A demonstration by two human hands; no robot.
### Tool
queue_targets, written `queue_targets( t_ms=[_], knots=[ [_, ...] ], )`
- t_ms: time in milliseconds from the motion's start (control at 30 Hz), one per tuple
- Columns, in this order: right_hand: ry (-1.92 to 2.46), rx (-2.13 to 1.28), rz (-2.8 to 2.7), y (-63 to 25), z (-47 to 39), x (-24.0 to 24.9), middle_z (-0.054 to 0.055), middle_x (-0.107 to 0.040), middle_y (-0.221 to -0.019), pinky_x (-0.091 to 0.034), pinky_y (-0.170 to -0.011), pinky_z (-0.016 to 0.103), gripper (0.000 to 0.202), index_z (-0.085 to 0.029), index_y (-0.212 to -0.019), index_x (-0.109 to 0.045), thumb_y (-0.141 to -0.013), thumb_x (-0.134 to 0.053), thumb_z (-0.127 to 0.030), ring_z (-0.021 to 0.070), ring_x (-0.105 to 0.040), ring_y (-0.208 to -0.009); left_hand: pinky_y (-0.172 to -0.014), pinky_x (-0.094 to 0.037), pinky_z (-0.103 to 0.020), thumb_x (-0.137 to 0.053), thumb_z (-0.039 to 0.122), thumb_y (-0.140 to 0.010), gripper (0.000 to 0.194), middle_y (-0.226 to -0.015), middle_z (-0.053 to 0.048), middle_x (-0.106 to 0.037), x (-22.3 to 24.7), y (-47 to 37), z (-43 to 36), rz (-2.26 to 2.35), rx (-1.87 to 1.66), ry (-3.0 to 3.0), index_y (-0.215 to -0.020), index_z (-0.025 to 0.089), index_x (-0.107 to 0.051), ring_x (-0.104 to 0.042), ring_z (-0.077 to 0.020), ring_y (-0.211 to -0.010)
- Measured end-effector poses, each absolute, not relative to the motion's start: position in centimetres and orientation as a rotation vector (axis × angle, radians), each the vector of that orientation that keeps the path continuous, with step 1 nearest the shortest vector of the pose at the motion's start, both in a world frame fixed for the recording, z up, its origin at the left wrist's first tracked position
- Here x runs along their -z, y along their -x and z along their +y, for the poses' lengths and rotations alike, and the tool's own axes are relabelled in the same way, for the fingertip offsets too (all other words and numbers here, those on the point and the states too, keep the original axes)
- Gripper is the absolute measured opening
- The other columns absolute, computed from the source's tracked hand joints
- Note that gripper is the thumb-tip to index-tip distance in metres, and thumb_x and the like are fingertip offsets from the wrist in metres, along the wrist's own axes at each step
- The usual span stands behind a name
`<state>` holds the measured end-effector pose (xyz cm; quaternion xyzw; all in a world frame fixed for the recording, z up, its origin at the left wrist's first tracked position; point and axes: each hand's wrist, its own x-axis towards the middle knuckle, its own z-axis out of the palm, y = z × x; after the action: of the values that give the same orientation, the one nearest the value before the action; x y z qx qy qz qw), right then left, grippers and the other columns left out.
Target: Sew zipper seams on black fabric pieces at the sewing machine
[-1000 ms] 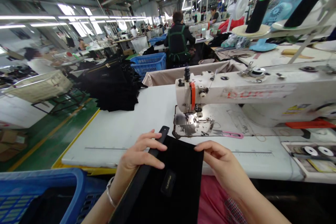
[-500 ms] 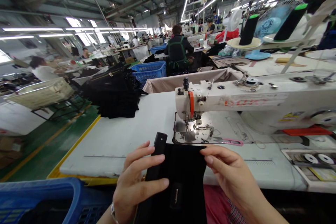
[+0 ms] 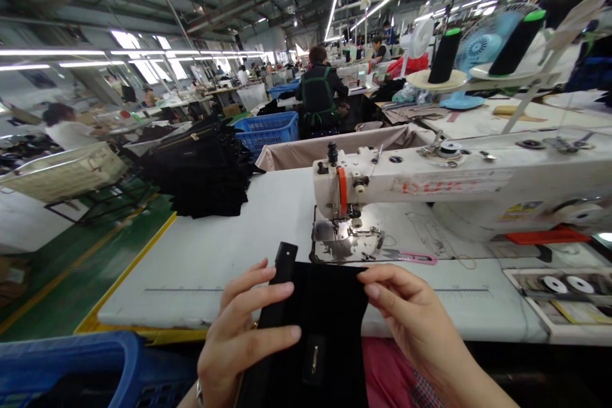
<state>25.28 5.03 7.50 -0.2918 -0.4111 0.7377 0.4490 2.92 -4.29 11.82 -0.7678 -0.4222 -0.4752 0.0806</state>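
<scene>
A black fabric piece (image 3: 329, 306) with a small metal logo on a dark patch hangs between my hands, in front of the table's near edge. My left hand (image 3: 248, 325) grips its left side, fingers spread over the front, beside a black strap (image 3: 285, 261) with a small hole or stud that sticks up past the top edge. The thumb and forefinger of my right hand (image 3: 406, 306) pinch the top right corner. Just beyond the fabric is a white sewing machine (image 3: 411, 178). Pink-handled snips (image 3: 414, 257) lie by its metal plate.
A pile of black pieces (image 3: 205, 172) lies at the table's (image 3: 191, 268) far left. A blue basket (image 3: 129, 363) stands at the lower left, a bobbin tray (image 3: 564, 331) at the right. A person (image 3: 320, 89) sits beyond the machine.
The whole view has shifted slightly, so most things appear a little further left. Both hands keep the same hold on the black piece.
</scene>
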Motion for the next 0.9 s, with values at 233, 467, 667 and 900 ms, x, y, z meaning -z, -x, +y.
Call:
queue_targets(
  t_ms=[233, 467, 667, 900],
  knots=[
    [0.651, -1.988, -1.071, -24.0, 4.2, -6.6, -0.006, -0.048, -0.071, -0.041, -0.056, 0.020, 0.031, -0.022, -0.087, -0.048, -0.078, -0.076, -0.033, 0.0071, -0.046, -0.060, -0.109, -0.040, -0.038, -0.060, 0.026, -0.091, 0.023, -0.143, -0.001, -0.047, -10.6, -2.5, -4.1, -1.966, 1.679, 2.069, -0.110, 0.031, -0.071, -0.041, -0.0276, -0.134],
    [0.793, -1.649, -1.272, -24.5, 5.3, -6.9, -0.002, -0.055, -0.088, -0.040, -0.068, 0.019, 0.025, -0.021, -0.084, -0.047, -0.084, -0.069, -0.032, 0.0079, -0.049, -0.076, -0.071, -0.058, -0.033, -0.056, 0.064, -0.085, 0.068, -0.126, -0.013, -0.062, -9.1, -3.6, -3.0, -2.607, 2.890, 1.590, -0.139, 0.024, -0.049, -0.065, -0.0289, -0.099],
    [0.866, -1.469, -1.415, -25.1, 6.1, -7.3, 0.000, -0.059, -0.090, -0.045, -0.071, 0.027, 0.031, -0.025, -0.105, -0.046, -0.086, -0.065, -0.040, 0.0135, -0.056, -0.079, -0.093, -0.053, -0.039, -0.078, 0.030, -0.076, 0.041, -0.114, -0.011, -0.069, -7.9, -3.5, -3.4, -2.860, 2.557, 1.663, -0.112, 0.015, -0.065, -0.064, -0.0295, -0.106],
    [1.286, -0.023, -2.074, -24.3, 12.1, -8.4, 0.003, -0.059, -0.085, -0.035, -0.070, 0.032, 0.019, -0.020, -0.087, -0.051, -0.086, -0.062, -0.035, 0.0204, -0.055, -0.083, -0.090, -0.055, -0.040, -0.075, 0.033, -0.079, 0.042, -0.115, -0.012, -0.068, -7.8, -3.4, -3.7, -2.946, 2.491, 1.666, -0.114, 0.014, -0.062, -0.065, -0.0305, -0.105]
  ],
)
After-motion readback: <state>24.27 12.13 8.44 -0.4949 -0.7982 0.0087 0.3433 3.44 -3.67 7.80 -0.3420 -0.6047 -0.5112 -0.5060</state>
